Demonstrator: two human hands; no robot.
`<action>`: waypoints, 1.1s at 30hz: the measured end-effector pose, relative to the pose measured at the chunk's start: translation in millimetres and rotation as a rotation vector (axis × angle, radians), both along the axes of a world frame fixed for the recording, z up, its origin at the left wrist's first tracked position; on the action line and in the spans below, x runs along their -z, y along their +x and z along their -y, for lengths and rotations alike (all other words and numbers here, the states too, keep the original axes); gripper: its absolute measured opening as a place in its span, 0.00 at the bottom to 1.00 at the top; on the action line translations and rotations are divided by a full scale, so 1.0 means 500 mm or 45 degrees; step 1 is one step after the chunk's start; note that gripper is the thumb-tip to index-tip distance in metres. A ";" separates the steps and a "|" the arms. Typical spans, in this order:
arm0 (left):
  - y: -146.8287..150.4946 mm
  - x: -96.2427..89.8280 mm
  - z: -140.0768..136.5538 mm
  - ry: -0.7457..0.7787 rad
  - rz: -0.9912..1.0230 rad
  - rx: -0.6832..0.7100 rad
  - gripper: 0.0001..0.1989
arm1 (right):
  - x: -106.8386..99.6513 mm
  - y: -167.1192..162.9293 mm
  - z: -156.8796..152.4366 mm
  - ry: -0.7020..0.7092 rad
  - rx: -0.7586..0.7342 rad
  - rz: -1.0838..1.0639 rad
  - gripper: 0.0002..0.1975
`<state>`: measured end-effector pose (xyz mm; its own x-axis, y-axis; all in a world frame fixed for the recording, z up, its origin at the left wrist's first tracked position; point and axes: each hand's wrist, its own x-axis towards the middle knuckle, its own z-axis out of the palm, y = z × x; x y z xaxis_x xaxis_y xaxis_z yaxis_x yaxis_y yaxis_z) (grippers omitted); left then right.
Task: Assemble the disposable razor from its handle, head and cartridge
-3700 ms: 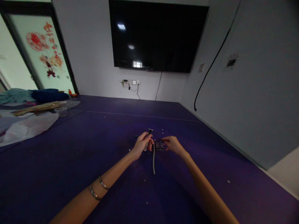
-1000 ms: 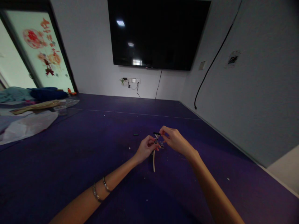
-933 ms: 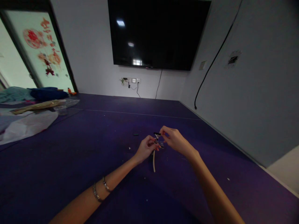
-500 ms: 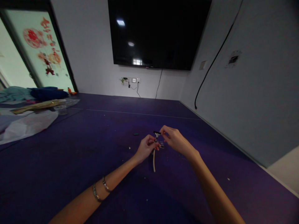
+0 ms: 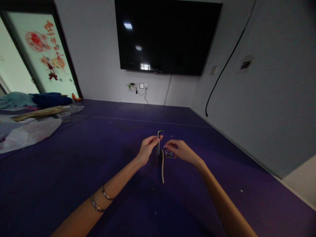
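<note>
My left hand pinches a slim safety razor, held upright with its dark head at the top. My right hand is just to the right, thumb and fingertips pressed together. A tiny pale speck shows at those fingertips, too small to name. Below and between the hands, a small clear pack with dark and light parts lies on the purple surface. Beside it is a pale, slightly curved strip, pointing towards me.
A crumpled white plastic bag, a wooden-looking strip and folded blue cloth lie at the left. A large television hangs on the far wall. A black cable dangles along the right wall.
My left hand has moved slightly left and up with the razor, which now turns its side to me. My right hand has come down, away from the razor's head.
</note>
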<state>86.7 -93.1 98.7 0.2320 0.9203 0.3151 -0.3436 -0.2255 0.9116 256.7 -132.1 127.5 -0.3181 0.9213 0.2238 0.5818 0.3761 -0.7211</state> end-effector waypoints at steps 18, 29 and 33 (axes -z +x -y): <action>-0.008 -0.006 -0.007 -0.147 0.023 0.313 0.14 | 0.068 -0.065 -0.028 0.056 -0.093 -0.372 0.13; -0.135 -0.028 -0.117 -0.227 -0.371 -0.054 0.20 | 0.130 -0.071 -0.056 -0.189 0.392 0.166 0.12; -0.171 -0.026 -0.143 -0.217 -0.338 -0.078 0.20 | 0.145 -0.089 -0.060 -0.211 0.471 0.447 0.08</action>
